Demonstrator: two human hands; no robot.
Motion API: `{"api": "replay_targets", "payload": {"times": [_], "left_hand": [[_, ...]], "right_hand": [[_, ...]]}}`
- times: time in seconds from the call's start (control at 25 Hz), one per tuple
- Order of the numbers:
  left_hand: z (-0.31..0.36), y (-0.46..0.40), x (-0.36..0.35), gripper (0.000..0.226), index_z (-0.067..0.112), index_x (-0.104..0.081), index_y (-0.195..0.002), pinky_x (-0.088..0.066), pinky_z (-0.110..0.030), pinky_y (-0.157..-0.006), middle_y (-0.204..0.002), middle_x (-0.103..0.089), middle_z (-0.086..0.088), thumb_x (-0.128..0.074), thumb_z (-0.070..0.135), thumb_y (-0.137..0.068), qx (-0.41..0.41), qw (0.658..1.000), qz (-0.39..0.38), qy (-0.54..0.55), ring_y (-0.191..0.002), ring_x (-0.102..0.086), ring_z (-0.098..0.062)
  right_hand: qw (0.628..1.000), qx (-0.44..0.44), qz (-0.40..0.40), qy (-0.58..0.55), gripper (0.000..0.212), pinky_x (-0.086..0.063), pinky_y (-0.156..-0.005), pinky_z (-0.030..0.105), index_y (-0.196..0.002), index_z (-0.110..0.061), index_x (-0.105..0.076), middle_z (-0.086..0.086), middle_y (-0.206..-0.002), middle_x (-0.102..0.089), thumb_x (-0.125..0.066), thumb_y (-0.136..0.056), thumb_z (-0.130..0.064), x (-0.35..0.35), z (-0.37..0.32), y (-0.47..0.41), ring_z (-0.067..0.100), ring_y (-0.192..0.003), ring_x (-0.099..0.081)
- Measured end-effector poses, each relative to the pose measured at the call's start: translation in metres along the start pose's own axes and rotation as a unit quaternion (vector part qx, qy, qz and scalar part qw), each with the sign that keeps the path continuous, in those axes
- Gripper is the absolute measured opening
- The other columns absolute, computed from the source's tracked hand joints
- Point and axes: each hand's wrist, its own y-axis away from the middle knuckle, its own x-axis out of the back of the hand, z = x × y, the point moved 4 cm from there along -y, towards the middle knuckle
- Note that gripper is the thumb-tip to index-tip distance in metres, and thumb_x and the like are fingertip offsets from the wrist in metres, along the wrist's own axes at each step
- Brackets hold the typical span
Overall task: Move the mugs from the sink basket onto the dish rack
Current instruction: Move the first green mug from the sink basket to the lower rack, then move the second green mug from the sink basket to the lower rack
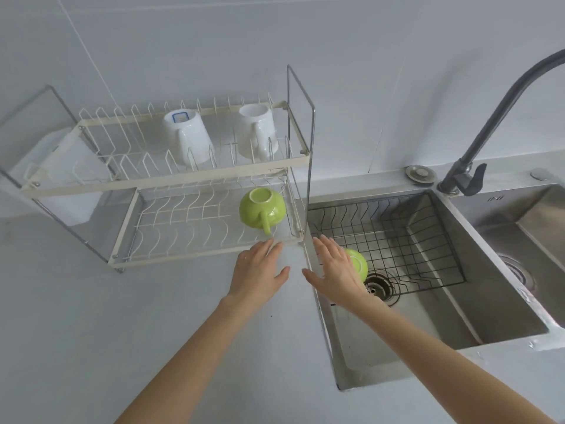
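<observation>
A two-tier dish rack (159, 186) stands on the counter left of the sink. Two white mugs (188, 139) (256, 131) rest upside down on its top tier. One green mug (263, 209) sits upside down on the lower tier, at its right end. In the black wire sink basket (412, 240) lies a second green mug (357, 264), at the basket's near left corner, partly hidden behind my right hand (333, 270). That hand is open, just above and in front of the mug. My left hand (260, 270) hovers open over the counter, near the rack's front right corner.
A dark curved faucet (477, 142) rises behind the sink's right side. The sink drain (377, 284) lies beneath the basket's front edge. A second basin (526, 240) is on the right. A white board (67, 179) leans behind the rack's left end.
</observation>
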Motion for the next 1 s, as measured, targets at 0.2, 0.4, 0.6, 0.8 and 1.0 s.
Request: {"api": "replay_targets", "payload": {"times": [0.2, 0.4, 0.6, 0.8, 1.0], "left_hand": [[0.036, -0.004, -0.017, 0.056, 0.020, -0.028, -0.141, -0.020, -0.037, -0.113, -0.153, -0.026, -0.003, -0.041, 0.040, -0.090, -0.015, 0.999, -0.036, -0.010, -0.142, -0.022, -0.018], [0.075, -0.020, -0.033, 0.057, 0.020, -0.027, -0.141, -0.020, -0.038, -0.114, -0.154, -0.025, -0.004, -0.041, 0.040, -0.090, -0.019, 0.998, -0.056, -0.010, -0.142, -0.021, -0.020], [0.107, -0.038, -0.055, 0.057, 0.017, -0.026, -0.141, -0.024, -0.037, -0.113, -0.154, -0.025, -0.004, -0.041, 0.039, -0.090, -0.017, 0.997, -0.074, 0.008, -0.141, -0.024, -0.021], [0.129, -0.056, -0.087, 0.060, 0.015, -0.023, -0.141, -0.026, -0.038, -0.113, -0.153, -0.025, -0.007, -0.043, 0.038, -0.090, 0.013, 0.992, -0.120, 0.032, -0.140, -0.025, -0.024], [0.140, -0.077, -0.115, 0.065, 0.014, -0.020, -0.142, -0.035, -0.039, -0.109, -0.150, -0.031, -0.006, -0.049, 0.035, -0.087, 0.074, 0.978, -0.154, 0.123, -0.134, -0.035, -0.025]], "right_hand": [[0.999, -0.031, 0.001, 0.019, 0.070, -0.005, -0.120, 0.039, -0.147, -0.017, -0.016, 0.003, -0.159, -0.012, -0.050, -0.089, -0.039, 0.016, 0.044, 0.016, 0.021, -0.147, -0.004], [0.997, -0.055, -0.012, 0.043, 0.071, -0.004, -0.120, 0.039, -0.147, -0.016, -0.017, 0.005, -0.159, -0.011, -0.049, -0.089, -0.042, 0.032, 0.090, 0.019, 0.022, -0.147, -0.004], [0.997, -0.061, -0.037, 0.044, 0.070, -0.006, -0.120, 0.039, -0.146, -0.015, -0.019, 0.006, -0.158, -0.013, -0.049, -0.089, -0.042, 0.043, 0.132, 0.009, 0.022, -0.147, -0.005], [0.995, -0.066, -0.074, 0.033, 0.070, -0.006, -0.120, 0.038, -0.147, -0.015, -0.017, 0.007, -0.158, -0.013, -0.047, -0.090, -0.043, 0.043, 0.168, -0.007, 0.023, -0.147, -0.007], [0.991, -0.081, -0.106, 0.002, 0.070, -0.010, -0.120, 0.039, -0.146, -0.013, -0.019, 0.008, -0.157, -0.018, -0.048, -0.090, -0.042, 0.030, 0.194, -0.024, 0.024, -0.146, -0.011]]}}
